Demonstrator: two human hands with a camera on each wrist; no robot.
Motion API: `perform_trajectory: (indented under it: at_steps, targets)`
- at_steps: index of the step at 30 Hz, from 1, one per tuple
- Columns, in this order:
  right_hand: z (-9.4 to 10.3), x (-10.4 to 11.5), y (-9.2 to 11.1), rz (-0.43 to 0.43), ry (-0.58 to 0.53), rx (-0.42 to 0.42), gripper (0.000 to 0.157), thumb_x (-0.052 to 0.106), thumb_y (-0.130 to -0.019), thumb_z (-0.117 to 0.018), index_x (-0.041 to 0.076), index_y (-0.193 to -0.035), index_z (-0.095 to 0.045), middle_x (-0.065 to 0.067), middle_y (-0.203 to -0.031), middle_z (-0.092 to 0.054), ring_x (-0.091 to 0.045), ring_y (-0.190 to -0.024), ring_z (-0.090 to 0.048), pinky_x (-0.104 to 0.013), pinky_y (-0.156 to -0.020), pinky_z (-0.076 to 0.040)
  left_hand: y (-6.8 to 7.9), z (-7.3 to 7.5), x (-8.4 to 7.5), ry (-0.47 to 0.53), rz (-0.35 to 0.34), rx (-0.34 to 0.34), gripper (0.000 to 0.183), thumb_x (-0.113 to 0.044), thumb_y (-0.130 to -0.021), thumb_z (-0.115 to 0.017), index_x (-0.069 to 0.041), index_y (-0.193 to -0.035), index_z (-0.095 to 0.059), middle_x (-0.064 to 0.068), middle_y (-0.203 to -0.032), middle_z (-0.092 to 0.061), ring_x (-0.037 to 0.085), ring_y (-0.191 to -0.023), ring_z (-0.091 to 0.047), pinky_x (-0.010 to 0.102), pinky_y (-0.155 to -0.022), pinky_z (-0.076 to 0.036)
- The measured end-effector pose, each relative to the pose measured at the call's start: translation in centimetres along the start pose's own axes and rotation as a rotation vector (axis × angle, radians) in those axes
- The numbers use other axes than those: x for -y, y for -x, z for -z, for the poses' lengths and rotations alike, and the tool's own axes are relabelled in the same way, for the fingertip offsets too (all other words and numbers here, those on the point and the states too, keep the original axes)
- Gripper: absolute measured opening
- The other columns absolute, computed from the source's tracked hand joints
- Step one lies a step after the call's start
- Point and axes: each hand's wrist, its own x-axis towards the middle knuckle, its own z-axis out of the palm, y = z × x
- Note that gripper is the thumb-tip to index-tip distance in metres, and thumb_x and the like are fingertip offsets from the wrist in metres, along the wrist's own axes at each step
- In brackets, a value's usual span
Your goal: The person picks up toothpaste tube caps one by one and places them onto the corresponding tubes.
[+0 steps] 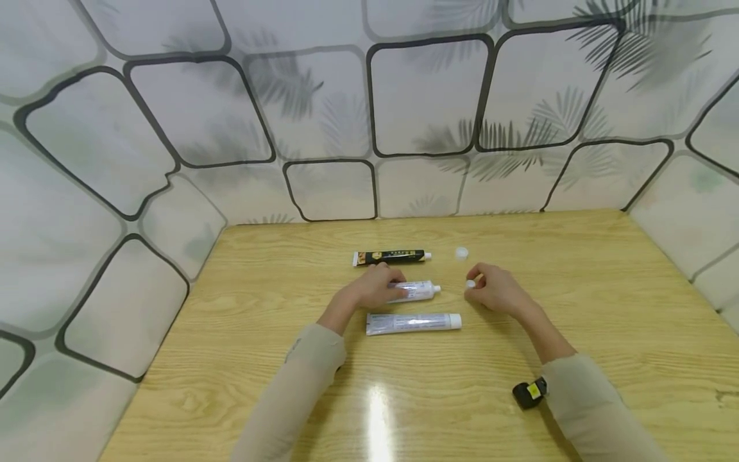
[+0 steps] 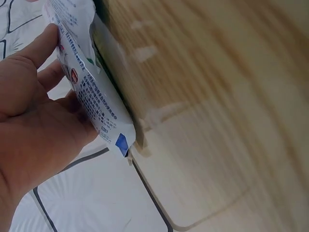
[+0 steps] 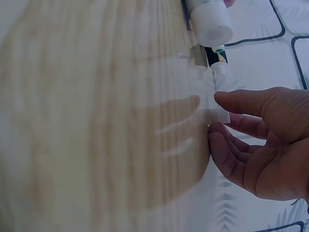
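Observation:
My left hand [image 1: 378, 285] grips the middle toothpaste tube [image 1: 416, 290], a white one with blue print whose narrow nozzle is bare and points right. In the left wrist view its printed crimped end [image 2: 108, 113] shows beside the curled fingers. To the right of that nozzle, a small white cap [image 1: 470, 283] is between the thumb and fingers of my right hand [image 1: 498, 292]. The right wrist view shows this ribbed cap [image 3: 220, 116] at the fingertips, close to the table top.
A black toothpaste tube [image 1: 392, 257] with a bare nozzle lies behind, and a loose white cap [image 1: 461, 253] is to its right. Nearest me lies a silvery-white tube [image 1: 410, 323] with its white cap on. A patterned wall covering [image 1: 427, 186] borders the wooden table [image 1: 277, 269].

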Motion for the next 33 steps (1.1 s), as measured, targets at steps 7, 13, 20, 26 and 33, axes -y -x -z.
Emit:
perform_trajectory:
  at_steps: [7,13,20,26,33]
  targets:
    - [-0.3,-0.1,0.0,0.024,-0.002,-0.015,0.020,0.014,-0.087,-0.067,0.000,-0.101,-0.063,-0.012,-0.089,-0.061,-0.022,-0.077,-0.054,-0.033,-0.066,-0.044,0.0,-0.2,-0.2,0.058,0.005,0.025,0.030,-0.027,-0.099,-0.063,-0.006,-0.121,-0.062,0.005,-0.114,-0.064,0.017,-0.104,-0.059,0.035,-0.095,-0.047]
    - [-0.3,-0.1,0.5,-0.012,-0.037,-0.014,0.023,0.016,-0.087,-0.069,-0.001,-0.101,-0.063,-0.012,-0.090,-0.061,-0.021,-0.077,-0.055,-0.032,-0.065,-0.046,-0.1,-0.3,-0.6,0.026,-0.009,0.024,0.023,-0.025,-0.098,-0.066,-0.008,-0.113,-0.061,0.002,-0.106,-0.064,0.014,-0.095,-0.057,0.033,-0.089,-0.047]
    - [0.1,0.5,1.1,-0.045,-0.143,-0.027,0.030,0.014,-0.091,-0.067,-0.007,-0.111,-0.060,-0.019,-0.098,-0.064,-0.021,-0.077,-0.063,-0.033,-0.064,-0.052,0.4,0.0,-0.7,0.009,-0.016,-0.005,0.021,-0.025,-0.096,-0.068,-0.011,-0.109,-0.059,0.001,-0.102,-0.063,0.013,-0.090,-0.056,0.032,-0.084,-0.047]
    - [0.5,1.2,1.7,-0.063,-0.232,-0.020,0.034,0.014,-0.095,-0.063,-0.009,-0.118,-0.056,-0.019,-0.097,-0.064,-0.022,-0.074,-0.066,-0.036,-0.062,-0.056,1.3,0.9,-1.1,0.096,-0.026,-0.034,0.021,-0.026,-0.098,-0.065,-0.013,-0.113,-0.057,0.001,-0.108,-0.062,0.014,-0.094,-0.057,0.033,-0.084,-0.048]
    - [0.8,1.7,2.2,-0.046,-0.240,-0.039,0.036,0.017,-0.095,-0.064,-0.007,-0.120,-0.056,-0.018,-0.099,-0.063,-0.024,-0.075,-0.065,-0.035,-0.061,-0.054,2.3,2.2,-1.7,0.175,-0.049,-0.083,0.021,-0.024,-0.098,-0.066,-0.012,-0.114,-0.058,0.001,-0.102,-0.064,0.015,-0.085,-0.057,0.032,-0.076,-0.047]
